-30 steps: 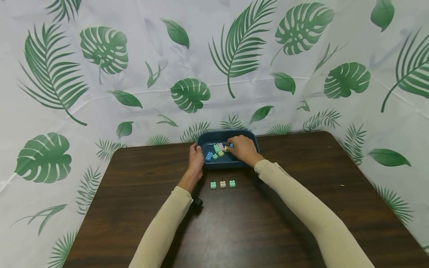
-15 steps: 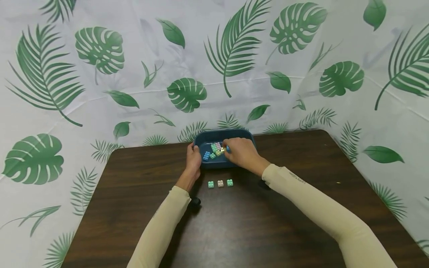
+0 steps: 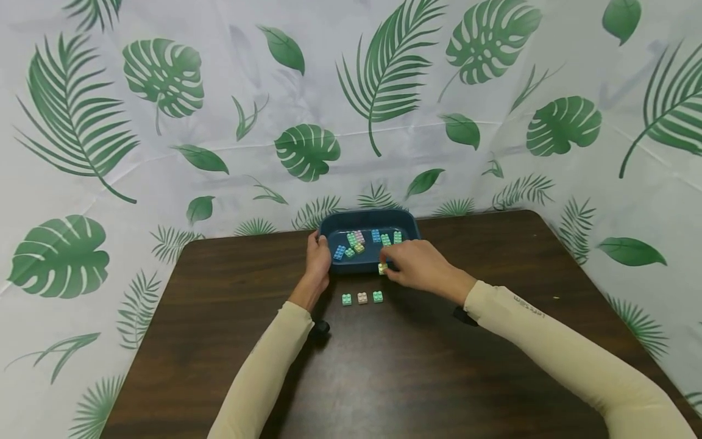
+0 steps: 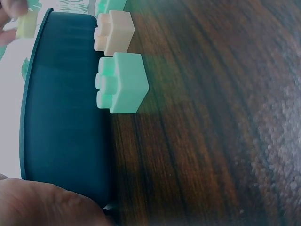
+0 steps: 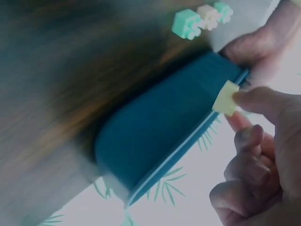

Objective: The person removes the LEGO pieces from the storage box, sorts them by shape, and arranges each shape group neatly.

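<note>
My right hand (image 3: pixel 421 266) pinches a pale yellow toy building brick (image 3: pixel 382 269) between thumb and fingertip, just over the near rim of a dark blue tray (image 3: pixel 351 268). In the right wrist view the yellow brick (image 5: pixel 226 98) overlaps the tray's rim. At the tray's left end my left hand (image 3: pixel 317 263) grips the wall, thumb up at the rim. In front of the tray, a mint brick (image 3: pixel 347 299), a pale pink brick (image 3: pixel 362 298) and another mint brick (image 3: pixel 378 296) stand in a row, studs up.
Several more bricks lie inside the tray, among them a blue brick (image 3: pixel 340 252), a pink brick (image 3: pixel 359 236) and a yellow brick (image 3: pixel 359 248). The dark wooden table (image 3: pixel 230 292) ends at a leaf-patterned cloth (image 3: pixel 230 201) behind the tray.
My right hand has lifted the pale yellow brick from among the bricks and brought it toward me to the near rim. Bricks it covered now show. The left hand stays at the tray.
</note>
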Available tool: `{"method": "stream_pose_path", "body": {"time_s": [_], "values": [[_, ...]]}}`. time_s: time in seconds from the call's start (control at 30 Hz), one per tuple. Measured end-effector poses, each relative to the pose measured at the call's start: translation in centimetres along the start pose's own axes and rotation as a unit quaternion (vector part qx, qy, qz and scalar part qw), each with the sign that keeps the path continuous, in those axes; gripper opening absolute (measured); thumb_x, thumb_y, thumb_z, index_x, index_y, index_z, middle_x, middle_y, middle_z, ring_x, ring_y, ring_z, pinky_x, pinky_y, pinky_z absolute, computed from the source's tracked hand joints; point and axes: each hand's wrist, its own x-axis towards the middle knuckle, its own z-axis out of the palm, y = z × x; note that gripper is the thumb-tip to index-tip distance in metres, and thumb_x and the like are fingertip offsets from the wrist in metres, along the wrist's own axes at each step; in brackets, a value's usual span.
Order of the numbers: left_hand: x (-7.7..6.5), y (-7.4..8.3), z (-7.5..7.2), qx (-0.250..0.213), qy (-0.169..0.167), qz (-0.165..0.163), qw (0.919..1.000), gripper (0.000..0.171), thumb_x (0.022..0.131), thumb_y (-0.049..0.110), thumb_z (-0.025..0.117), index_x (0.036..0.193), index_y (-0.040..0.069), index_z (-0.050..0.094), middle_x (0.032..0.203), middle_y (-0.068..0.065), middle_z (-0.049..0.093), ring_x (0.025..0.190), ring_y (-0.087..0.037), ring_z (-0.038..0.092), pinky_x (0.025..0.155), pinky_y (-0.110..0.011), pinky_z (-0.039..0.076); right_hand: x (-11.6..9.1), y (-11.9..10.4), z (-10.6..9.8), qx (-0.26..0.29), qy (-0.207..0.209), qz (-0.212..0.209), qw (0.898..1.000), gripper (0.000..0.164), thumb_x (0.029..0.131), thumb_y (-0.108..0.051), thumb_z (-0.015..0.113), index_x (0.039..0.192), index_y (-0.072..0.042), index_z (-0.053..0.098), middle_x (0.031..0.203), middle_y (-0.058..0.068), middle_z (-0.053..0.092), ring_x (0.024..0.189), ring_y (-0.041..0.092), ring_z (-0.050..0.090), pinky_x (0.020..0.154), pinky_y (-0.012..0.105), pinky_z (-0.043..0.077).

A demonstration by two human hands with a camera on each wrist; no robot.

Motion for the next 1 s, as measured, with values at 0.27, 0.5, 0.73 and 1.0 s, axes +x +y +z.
{"method": "stream_pose_path", "body": {"time_s": [0.27, 0.5, 0.73, 1.0], "values": [[-0.1, 0.1, 0.2, 0.0, 0.001, -0.003, 1.0, 0.049, 0.118, 0.027, 0.029, 0.165, 0.013, 0.027, 0.171, -0.015, 0.03, 0.16, -0.033, 0.027, 0.131, -0.053, 0.022, -1.9, 0.4, 0.9, 0.017, -0.045, -0.044, 0.998, 0.011, 0.095, -0.03, 0.081, 0.103, -0.023, 0.077, 0.077, -0.013, 0.069, 0.063, 0.0, 0.053, 0.057, 0.025, 0.045], [-0.1, 0.0, 0.2, -0.002, 0.005, 0.0, 1.0, 0.049, 0.118, 0.027, 0.028, 0.164, 0.012, 0.028, 0.171, -0.015, 0.03, 0.16, -0.034, 0.027, 0.131, -0.053, 0.023, -2.3, 0.7, 2.2, 0.013, -0.068, -0.045, 0.997, 0.012, 0.093, -0.029, 0.083, 0.101, -0.022, 0.077, 0.083, -0.01, 0.073, 0.067, 0.002, 0.056, 0.06, 0.029, 0.05], [-0.1, 0.0, 0.4, -0.003, 0.003, 0.001, 1.0, 0.048, 0.118, 0.026, 0.028, 0.164, 0.012, 0.029, 0.171, -0.014, 0.03, 0.16, -0.034, 0.026, 0.131, -0.053, 0.023, -2.7, 1.0, 2.8, 0.008, -0.056, -0.057, 0.997, 0.011, 0.091, -0.027, 0.084, 0.098, -0.023, 0.078, 0.085, -0.008, 0.075, 0.069, 0.005, 0.062, 0.061, 0.031, 0.053], [0.0, 0.1, 0.3, -0.002, -0.003, 0.001, 1.0, 0.049, 0.118, 0.026, 0.028, 0.165, 0.013, 0.026, 0.174, -0.013, 0.024, 0.163, -0.033, 0.02, 0.132, -0.055, 0.021, -2.7, 1.1, 3.2, 0.009, -0.048, -0.067, 0.997, 0.01, 0.091, -0.024, 0.085, 0.096, -0.022, 0.077, 0.088, -0.006, 0.078, 0.074, 0.009, 0.069, 0.062, 0.033, 0.056]]}}
